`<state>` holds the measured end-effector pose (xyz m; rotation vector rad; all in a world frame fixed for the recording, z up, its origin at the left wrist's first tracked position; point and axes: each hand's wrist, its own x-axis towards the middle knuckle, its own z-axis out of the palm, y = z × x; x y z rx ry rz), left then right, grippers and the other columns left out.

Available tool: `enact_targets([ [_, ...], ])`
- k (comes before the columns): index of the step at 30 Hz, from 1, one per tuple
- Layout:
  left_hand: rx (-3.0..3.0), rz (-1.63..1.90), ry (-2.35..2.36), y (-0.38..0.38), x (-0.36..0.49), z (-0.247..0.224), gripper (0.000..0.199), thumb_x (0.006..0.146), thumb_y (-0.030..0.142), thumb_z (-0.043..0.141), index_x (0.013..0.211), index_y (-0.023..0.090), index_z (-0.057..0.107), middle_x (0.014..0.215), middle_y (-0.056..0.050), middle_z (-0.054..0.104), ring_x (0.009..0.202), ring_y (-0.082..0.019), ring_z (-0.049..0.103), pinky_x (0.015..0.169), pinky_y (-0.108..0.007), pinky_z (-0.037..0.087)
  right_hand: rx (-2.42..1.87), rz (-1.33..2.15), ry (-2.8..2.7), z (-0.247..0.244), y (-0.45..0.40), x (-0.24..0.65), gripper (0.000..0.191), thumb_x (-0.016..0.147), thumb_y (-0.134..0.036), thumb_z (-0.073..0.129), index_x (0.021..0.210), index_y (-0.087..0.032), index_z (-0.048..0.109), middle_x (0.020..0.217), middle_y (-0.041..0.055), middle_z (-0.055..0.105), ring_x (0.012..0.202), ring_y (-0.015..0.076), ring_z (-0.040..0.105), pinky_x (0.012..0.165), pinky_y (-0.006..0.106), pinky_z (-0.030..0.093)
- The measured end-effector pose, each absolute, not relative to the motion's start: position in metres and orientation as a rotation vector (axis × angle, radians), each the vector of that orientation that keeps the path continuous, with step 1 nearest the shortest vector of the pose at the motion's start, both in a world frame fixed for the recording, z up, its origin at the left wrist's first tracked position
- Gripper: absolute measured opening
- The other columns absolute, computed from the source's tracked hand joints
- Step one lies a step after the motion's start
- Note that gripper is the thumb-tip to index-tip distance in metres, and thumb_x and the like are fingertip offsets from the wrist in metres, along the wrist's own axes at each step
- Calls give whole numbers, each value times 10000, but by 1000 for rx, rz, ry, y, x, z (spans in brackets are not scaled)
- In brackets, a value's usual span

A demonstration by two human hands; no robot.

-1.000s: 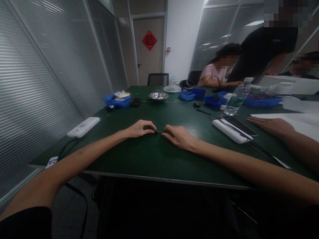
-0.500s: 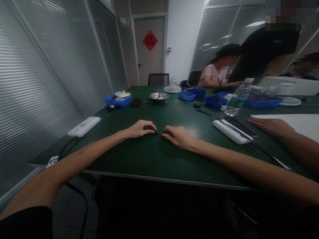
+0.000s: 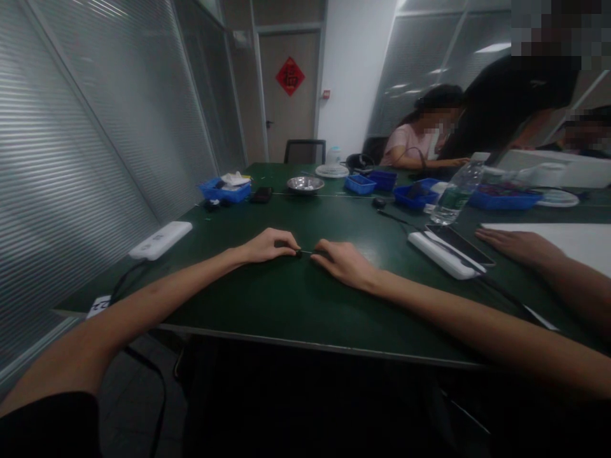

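Over the middle of the dark green table (image 3: 267,299), my left hand (image 3: 271,245) pinches a small black piece (image 3: 299,253) between thumb and fingertips. Its exact kind is too small to make out. Facing it from the right, my right hand (image 3: 344,262) is closed on a thin metal rod (image 3: 307,252), which looks like a screwdriver shaft. The rod reaches left to the black piece and seems to touch it. Whatever handle the rod has is hidden inside my right fingers. Both hands rest low, at or just above the tabletop.
White power strips lie left (image 3: 161,240) and right (image 3: 443,256), the right one beside a phone (image 3: 461,244) and a water bottle (image 3: 456,194). Farther back are a metal bowl (image 3: 305,185) and blue trays (image 3: 225,191). Another person's hand (image 3: 520,245) rests at right.
The view has shifted very slightly. Both hands keep nearly the same place and grip, and the black piece shows a little more clearly below my left fingertips.
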<state>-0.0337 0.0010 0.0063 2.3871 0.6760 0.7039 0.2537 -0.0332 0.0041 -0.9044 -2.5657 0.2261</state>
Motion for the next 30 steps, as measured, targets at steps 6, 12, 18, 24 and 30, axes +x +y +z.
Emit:
enact_targets([
  [6, 2329, 692, 721, 2, -35, 4, 214, 946, 296, 724, 1104, 156, 760, 1092, -92, 746, 1029, -211, 697, 928, -339, 520, -868, 272, -2564, 8, -36, 253, 281, 1072, -407, 485, 1173, -170, 595, 1009, 100, 720, 832, 200, 667, 710, 301, 477],
  [12, 2226, 710, 740, 0, -34, 3, 246, 939, 307, 732, 1122, 143, 728, 1092, -95, 740, 1023, -218, 699, 929, -363, 531, -914, 271, -2550, 7, -37, 253, 284, 1076, -412, 472, 1185, -173, 579, 1023, 105, 722, 835, 203, 676, 714, 306, 484],
  [18, 2180, 728, 729, 0, -33, 5, 242, 937, 291, 734, 1119, 131, 731, 1089, -92, 736, 1008, -208, 696, 912, -345, 532, -906, 263, -2539, 5, -35, 253, 282, 1076, -415, 469, 1181, -174, 572, 1016, 105, 718, 839, 205, 677, 716, 305, 484],
  [24, 2078, 750, 748, 1, -32, 4, 238, 942, 300, 725, 1100, 123, 738, 1086, -100, 735, 994, -205, 695, 896, -339, 538, -920, 261, -2523, 7, -38, 252, 286, 1082, -418, 455, 1197, -177, 558, 1021, 99, 714, 840, 202, 676, 713, 301, 490],
  [30, 2057, 758, 746, 1, -32, 4, 256, 930, 315, 741, 1107, 130, 732, 1098, -105, 736, 998, -211, 702, 900, -352, 548, -947, 270, -2521, 9, -39, 251, 279, 1083, -411, 455, 1198, -177, 554, 1029, 102, 718, 829, 196, 670, 702, 294, 482],
])
